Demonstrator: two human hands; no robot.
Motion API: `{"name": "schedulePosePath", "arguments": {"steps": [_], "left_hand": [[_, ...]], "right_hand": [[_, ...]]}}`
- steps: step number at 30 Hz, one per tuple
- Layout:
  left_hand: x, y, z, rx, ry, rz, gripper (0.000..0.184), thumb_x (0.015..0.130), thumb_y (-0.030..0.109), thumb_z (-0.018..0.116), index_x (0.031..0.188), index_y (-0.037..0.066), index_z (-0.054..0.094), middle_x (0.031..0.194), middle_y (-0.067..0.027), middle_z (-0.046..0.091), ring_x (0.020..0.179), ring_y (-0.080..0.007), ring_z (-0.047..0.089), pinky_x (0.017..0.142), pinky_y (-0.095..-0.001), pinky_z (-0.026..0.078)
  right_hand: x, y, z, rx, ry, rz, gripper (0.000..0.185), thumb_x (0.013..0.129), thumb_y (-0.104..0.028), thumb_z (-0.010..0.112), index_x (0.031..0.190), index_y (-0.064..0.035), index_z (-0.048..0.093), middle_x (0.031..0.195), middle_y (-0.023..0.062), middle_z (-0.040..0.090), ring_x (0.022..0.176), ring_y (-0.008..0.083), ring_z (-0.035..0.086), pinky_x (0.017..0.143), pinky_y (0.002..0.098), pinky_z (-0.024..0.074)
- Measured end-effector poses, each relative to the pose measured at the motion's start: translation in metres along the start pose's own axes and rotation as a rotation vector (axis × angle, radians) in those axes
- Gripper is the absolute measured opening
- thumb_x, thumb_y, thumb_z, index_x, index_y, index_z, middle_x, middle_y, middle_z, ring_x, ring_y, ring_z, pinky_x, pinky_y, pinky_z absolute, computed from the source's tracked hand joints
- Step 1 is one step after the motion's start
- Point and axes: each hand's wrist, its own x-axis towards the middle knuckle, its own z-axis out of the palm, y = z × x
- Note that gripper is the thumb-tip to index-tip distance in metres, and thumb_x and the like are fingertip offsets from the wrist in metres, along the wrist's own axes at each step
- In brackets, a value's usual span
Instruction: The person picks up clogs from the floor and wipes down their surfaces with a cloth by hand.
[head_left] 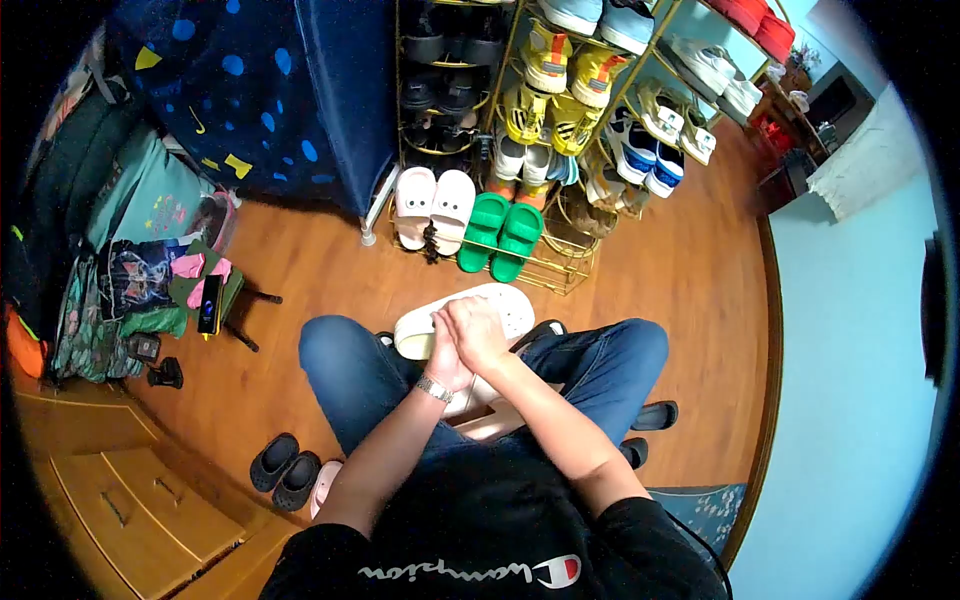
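Note:
A white clog (515, 308) with holes in its upper lies crosswise between my bent knees. Over its middle my two hands are pressed together. My left hand (446, 362), with a metal watch (435, 389) at the wrist, is closed with its thumb side up. My right hand (478, 330) is closed too, its fingers folded against the left hand. Whatever is between the palms is hidden. Another whitish piece (460, 402) shows below my wrists, partly covered by my forearms.
Ahead stands a gold wire shoe rack (560, 272) with green slippers (502, 238), white slippers (432, 205) and several sneakers. Dark clogs (285, 472) lie near a wooden drawer cabinet (150, 500). At left, a phone (210, 304) rests on a small stool with clothes.

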Motion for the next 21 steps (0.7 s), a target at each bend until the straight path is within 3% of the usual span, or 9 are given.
{"name": "schedulePosePath", "arguments": {"steps": [4,9,11,13,15,17,18,21], "left_hand": [[0.001,0.031,0.002,-0.139,-0.109,-0.052,0.087,0.1,0.071,0.02,0.154,0.002,0.032,0.156,-0.0147,0.041,0.144,-0.0321,0.039,0.12,-0.0459,0.031],[0.0,0.034,0.011,-0.311,-0.116,-0.059,0.09,0.1,0.07,0.019,0.153,-0.002,0.03,0.156,-0.018,0.041,0.144,-0.0347,0.039,0.12,-0.0487,0.03],[0.0,0.037,0.019,-0.319,-0.121,-0.078,0.091,0.1,0.071,0.019,0.152,-0.002,0.033,0.154,-0.0183,0.043,0.143,-0.035,0.041,0.12,-0.0489,0.031],[-0.004,0.036,0.024,-0.256,-0.094,-0.103,0.092,0.099,0.071,0.019,0.151,-0.003,0.035,0.153,-0.0184,0.045,0.141,-0.0353,0.043,0.119,-0.049,0.031],[-0.004,0.03,0.021,-0.23,-0.137,-0.124,0.08,0.103,0.063,0.029,0.148,-0.002,0.04,0.146,-0.0174,0.053,0.136,-0.033,0.049,0.116,-0.0483,0.036],[0.003,0.022,0.008,-0.205,-0.158,-0.127,0.07,0.105,0.054,0.036,0.147,-0.001,0.042,0.144,-0.0165,0.054,0.133,-0.0302,0.052,0.113,-0.0473,0.042],[-0.002,0.02,0.009,-0.178,-0.125,-0.142,0.049,0.103,0.027,0.053,0.144,0.001,0.046,0.14,-0.013,0.058,0.127,-0.0258,0.057,0.106,-0.0429,0.048],[-0.01,0.015,0.01,0.156,-0.253,-0.009,0.054,0.092,0.0,0.06,0.144,0.003,0.046,0.139,-0.0116,0.058,0.125,-0.0245,0.058,0.102,-0.0385,0.051]], "right_hand": [[-0.029,0.017,-0.004,0.03,-0.041,-0.1,0.01,0.083,-0.012,0.069,0.088,-0.0073,0.061,0.079,0.0118,0.06,0.08,0.0347,0.059,0.074,0.0455,0.0463],[-0.052,0.031,-0.027,-0.142,0.088,0.051,0.011,0.081,-0.006,0.071,0.087,-0.0079,0.062,0.081,0.0121,0.06,0.08,0.0357,0.058,0.072,0.0464,0.0441],[-0.039,0.032,-0.041,-0.162,0.347,0.112,0.01,0.082,-0.004,0.07,0.087,-0.0067,0.062,0.083,0.0135,0.06,0.081,0.0359,0.057,0.073,0.0451,0.0435],[-0.029,0.043,-0.044,-0.117,0.442,0.271,0.01,0.085,-0.005,0.068,0.093,-0.0036,0.061,0.089,0.0155,0.06,0.087,0.0358,0.057,0.081,0.0439,0.0448],[-0.021,0.043,-0.044,-0.219,0.51,0.287,0.025,0.086,-0.014,0.071,0.105,-0.0026,0.06,0.096,0.0178,0.061,0.093,0.0391,0.059,0.088,0.0481,0.0446],[-0.02,0.043,-0.044,-0.023,0.42,0.215,0.028,0.087,-0.015,0.072,0.107,-0.0008,0.059,0.099,0.0175,0.062,0.096,0.0376,0.06,0.089,0.0442,0.0471],[-0.026,0.049,-0.041,0.09,0.285,0.257,0.025,0.09,-0.015,0.071,0.105,0.0,0.059,0.098,0.0186,0.063,0.091,0.0386,0.062,0.082,0.0444,0.0498],[-0.033,0.067,-0.029,0.052,0.306,0.311,0.02,0.093,-0.014,0.069,0.103,0.0006,0.06,0.094,0.0194,0.062,0.084,0.0382,0.062,0.074,0.0435,0.051]]}}
